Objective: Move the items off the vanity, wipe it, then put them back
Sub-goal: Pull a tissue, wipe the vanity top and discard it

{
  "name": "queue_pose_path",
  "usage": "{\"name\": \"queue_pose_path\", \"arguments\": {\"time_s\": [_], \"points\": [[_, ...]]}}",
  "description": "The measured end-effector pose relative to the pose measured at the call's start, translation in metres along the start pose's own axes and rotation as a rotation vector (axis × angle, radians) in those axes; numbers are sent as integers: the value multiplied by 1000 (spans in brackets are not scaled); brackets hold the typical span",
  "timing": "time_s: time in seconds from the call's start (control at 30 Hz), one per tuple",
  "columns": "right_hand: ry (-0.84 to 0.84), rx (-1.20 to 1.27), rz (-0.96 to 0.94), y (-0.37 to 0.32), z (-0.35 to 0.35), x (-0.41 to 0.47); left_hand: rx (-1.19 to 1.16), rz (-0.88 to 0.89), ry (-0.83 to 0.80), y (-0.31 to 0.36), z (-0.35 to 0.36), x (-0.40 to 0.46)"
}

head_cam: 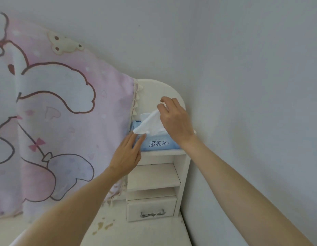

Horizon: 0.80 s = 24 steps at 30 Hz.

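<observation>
Wipe extraction before cleaning. The right hand point(173, 119) pinches the upper corner of a soft, thin white wet wipe point(149, 124) between curled fingers point(163, 108), drawing it upward out of the pale blue, glossy soft-plastic wipe pack point(159, 143). The left hand point(127, 153) lays straight, relaxed fingers against the pack's left end, apparently to steady it against the pull. The pack sits on the top shelf of a white, round-topped shelf unit point(182, 167) with a small drawer point(151, 209), standing on the vanity tabletop point(136, 233), which bears yellowish stains point(102, 226) still to be wiped. A pink printed cloth point(56, 121) with a tasselled edge hangs beside the unit.
</observation>
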State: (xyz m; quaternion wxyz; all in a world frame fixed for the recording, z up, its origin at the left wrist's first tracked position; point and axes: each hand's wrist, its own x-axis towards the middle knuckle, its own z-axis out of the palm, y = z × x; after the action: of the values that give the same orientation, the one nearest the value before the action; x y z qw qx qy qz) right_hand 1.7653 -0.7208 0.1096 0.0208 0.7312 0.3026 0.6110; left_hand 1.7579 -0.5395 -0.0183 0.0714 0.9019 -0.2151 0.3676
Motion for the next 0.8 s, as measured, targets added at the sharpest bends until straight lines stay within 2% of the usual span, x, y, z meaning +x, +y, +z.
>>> {"name": "queue_pose_path", "arguments": {"time_s": [0.1,0.27,0.37,0.47,0.53,0.6,0.7,0.8], "points": [[-10,124,-33,-16,-5,-47,49,-29,35,7,9,-47],[-105,203,23,-49,-15,-129,52,-110,-237,21,32,-146],[-281,171,65,-72,-13,-189,21,-157,-442,36,51,-201],[-545,158,119,-97,-8,-258,1,-188,-643,55,67,-247],[-712,160,188,-110,-8,-296,-13,-185,-806,67,78,-273],[-811,140,297,-117,-9,-323,-25,-217,-918,76,84,-289],[-811,116,504,-117,-7,-335,-85,-255,-966,83,94,-302],[-801,106,620,-112,-14,-337,-46,-264,-1036,88,102,-303]]}}
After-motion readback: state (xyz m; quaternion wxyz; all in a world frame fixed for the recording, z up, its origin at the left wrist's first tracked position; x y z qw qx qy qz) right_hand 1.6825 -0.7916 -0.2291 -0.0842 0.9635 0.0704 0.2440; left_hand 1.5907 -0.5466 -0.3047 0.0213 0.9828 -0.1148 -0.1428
